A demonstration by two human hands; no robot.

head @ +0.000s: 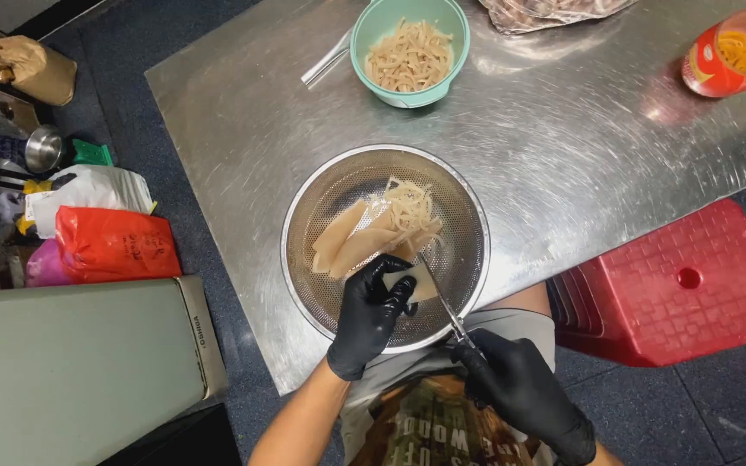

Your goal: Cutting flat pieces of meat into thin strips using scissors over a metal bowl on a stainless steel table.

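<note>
Steel counter (563,173) fills most of the view, scuffed and shiny, with dark floor around it and a red plastic stool (671,285) at its right side. Near the front edge sits a metal colander (304,211). It holds a few flat, pale sheets of food (343,242) and a small heap of cut strips (412,216).

Both hands wear black gloves. The left hand (371,315) reaches over the colander rim, its grip pinching one pale sheet (423,283) between thumb and fingertips so that it hangs over the mesh. The right hand (520,388) sits lower, near the person's lap, its grip closed around the handles of a pair of scissors (442,302). The blades angle up to the held sheet and meet its edge.

To cut well here, the sheet should stay taut and directly above the colander so each strip drops inside. The pinching fingers should sit clear of the blade line, and narrow, even snips would match the strips already cut.

Farther back stands a mint-green bowl (455,39) filled with similar strips. A red-labelled jar (731,52) lies at the far right corner, and a clear bag (554,10) lies at the top edge. Left of the counter, bags (114,242) crowd the floor.
</note>
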